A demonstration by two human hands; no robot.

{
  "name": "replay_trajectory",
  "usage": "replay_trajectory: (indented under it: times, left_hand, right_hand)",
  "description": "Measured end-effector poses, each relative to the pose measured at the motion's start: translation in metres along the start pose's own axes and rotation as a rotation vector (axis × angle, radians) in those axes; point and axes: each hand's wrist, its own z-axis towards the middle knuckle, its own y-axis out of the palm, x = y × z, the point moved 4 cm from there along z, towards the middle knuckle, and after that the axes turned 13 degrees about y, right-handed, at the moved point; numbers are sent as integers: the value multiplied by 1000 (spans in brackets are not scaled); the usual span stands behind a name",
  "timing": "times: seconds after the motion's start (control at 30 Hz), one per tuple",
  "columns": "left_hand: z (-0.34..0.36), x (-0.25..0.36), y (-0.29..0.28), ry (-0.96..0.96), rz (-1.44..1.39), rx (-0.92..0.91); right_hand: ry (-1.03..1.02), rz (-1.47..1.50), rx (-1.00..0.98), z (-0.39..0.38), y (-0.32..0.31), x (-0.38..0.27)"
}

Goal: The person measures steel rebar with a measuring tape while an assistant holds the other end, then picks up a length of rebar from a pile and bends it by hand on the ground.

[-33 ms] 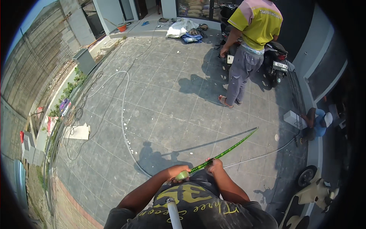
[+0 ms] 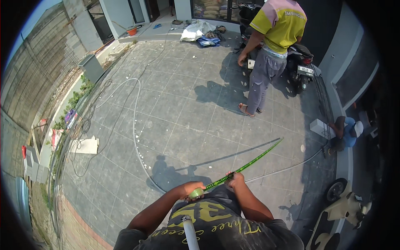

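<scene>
- Rounded, pale-green tape-measure case (image 2: pixel 196 193): clasped in your left hand (image 2: pixel 189 189), probably as an anchor.
- Right of the case, your right hand (image 2: pixel 236 178) grips the thin, green-and-black tape blade (image 2: pixel 246 166), likely supporting its free length.
- Beyond the case, a long grey hose (image 2: pixel 134 125) curves.

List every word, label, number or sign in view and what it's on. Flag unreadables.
Locations only, wording not copied:
Dark shirt, wearer's: big yellow characters and yellow script, readable.
Yellow-and-pink shirt: dark lettering across upper back, partly readable.
White plate on motorbike: dark characters, mostly readable.
Second plate: mostly hidden, one letter showing.
Green tape measure: printed markings, too small to read.
</scene>
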Motion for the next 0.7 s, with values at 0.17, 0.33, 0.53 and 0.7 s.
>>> replay_trajectory:
  times: [0.17, 0.33, 0.53, 0.7]
  left_hand:
    - [-97, -24, -36, 78, -40, 139]
    - [-128, -45, -57, 99, -163, 290]
    - [-146, -95, -100, 372, -335, 457]
    - [-184, -114, -129, 248, -368, 432]
  right_hand:
    - [-62, 2, -5, -13, 25, 72]
    - [-75, -345, 0, -72, 67, 174]
    - [-133, -162, 16, -35, 88, 149]
    - [-231, -177, 1, -18, 127, 148]
